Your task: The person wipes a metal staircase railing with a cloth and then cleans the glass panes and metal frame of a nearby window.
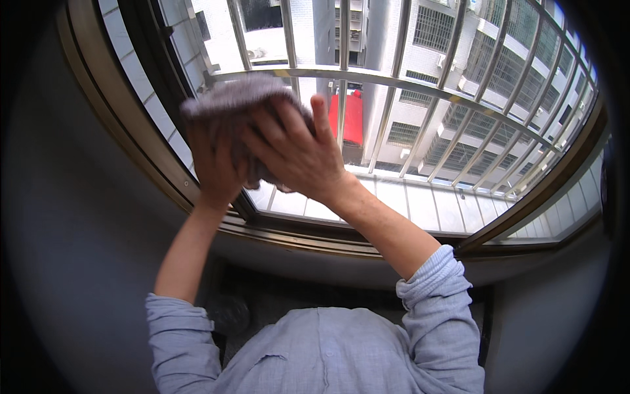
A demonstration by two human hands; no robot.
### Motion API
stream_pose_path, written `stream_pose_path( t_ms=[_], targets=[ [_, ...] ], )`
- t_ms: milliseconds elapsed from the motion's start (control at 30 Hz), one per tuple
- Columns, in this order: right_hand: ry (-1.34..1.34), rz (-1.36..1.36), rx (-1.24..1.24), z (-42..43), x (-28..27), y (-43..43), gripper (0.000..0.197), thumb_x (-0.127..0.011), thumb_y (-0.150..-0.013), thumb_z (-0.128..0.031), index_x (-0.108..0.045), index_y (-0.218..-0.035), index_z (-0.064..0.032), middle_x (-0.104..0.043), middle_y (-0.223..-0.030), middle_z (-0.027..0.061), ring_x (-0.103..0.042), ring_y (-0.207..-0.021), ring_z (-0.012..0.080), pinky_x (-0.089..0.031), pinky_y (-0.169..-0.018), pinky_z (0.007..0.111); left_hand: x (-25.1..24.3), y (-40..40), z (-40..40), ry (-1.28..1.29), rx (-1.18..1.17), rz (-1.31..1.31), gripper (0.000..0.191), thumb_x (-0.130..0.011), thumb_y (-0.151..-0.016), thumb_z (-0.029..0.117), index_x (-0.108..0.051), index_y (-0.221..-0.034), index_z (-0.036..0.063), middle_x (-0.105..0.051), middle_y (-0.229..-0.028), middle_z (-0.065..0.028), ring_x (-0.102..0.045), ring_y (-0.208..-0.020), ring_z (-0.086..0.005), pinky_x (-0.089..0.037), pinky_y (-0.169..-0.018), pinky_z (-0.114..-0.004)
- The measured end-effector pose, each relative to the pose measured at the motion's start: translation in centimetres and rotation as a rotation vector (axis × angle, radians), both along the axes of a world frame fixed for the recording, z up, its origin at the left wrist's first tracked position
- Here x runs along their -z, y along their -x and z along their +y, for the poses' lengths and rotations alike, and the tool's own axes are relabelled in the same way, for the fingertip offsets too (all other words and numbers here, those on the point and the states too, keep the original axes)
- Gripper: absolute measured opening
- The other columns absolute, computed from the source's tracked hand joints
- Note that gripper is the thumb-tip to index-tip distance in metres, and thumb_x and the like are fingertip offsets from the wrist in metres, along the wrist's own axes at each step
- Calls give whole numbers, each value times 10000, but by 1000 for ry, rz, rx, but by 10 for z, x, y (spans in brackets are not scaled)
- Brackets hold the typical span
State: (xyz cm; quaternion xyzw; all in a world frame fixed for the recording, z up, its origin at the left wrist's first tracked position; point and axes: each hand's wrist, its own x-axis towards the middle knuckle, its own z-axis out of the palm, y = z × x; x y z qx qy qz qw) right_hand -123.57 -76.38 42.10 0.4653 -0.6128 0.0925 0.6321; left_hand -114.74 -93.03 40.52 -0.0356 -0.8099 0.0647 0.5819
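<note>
Both my hands are raised in front of a sliding window and hold a grey-purple cloth between them. My left hand grips the cloth from below on the left, its fingers partly hidden under the folds. My right hand presses on the cloth's right side, fingers bent over it and one digit sticking up. Motion blurs the cloth and fingertips. Behind the hands is the window pane, bounded by a dark metal frame. Whether the cloth touches the glass, I cannot tell.
Metal security bars stand outside, above a white tiled ledge. The bronze-coloured window track runs along the sill. A slanting frame post rises at the right. Beyond are buildings and a red awning. Dark wall lies left.
</note>
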Motion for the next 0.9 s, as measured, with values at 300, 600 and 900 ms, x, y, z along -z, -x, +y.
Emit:
stream_pose_path(
  t_ms=[300,600,900],
  targets=[
    [-486,28,-28,91,144,4,563,-486,-866,-329,-357,-1413,-307,-338,-1446,-40,-293,-1352,158,-73,-1156,544,210,-13,108,-451,-12,-229,476,-519,-920,268,-360,-1279,0,-346,-1330,-318,-335,-1245,-492,-270,-1031,-555],
    [-135,-106,155,197,101,33,417,-466,-916,-371,-449,-1330,-411,-403,-1401,-102,-382,-1311,131,-63,-1125,627,92,42,179,-257,365,-17,360,-625,-865,164,-489,-1189,85,-305,-1389,-311,-291,-1292,-510,-273,-1035,-577],
    [580,-658,521,275,117,47,523,-505,-906,-406,-460,-1299,-64,-466,-1316,172,-366,-1291,356,-185,-1079,527,64,114,328,76,663,-73,360,-525,-839,169,-594,-1185,245,-477,-1361,-87,-349,-1351,-286,-91,-1159,-493]
  ],
)
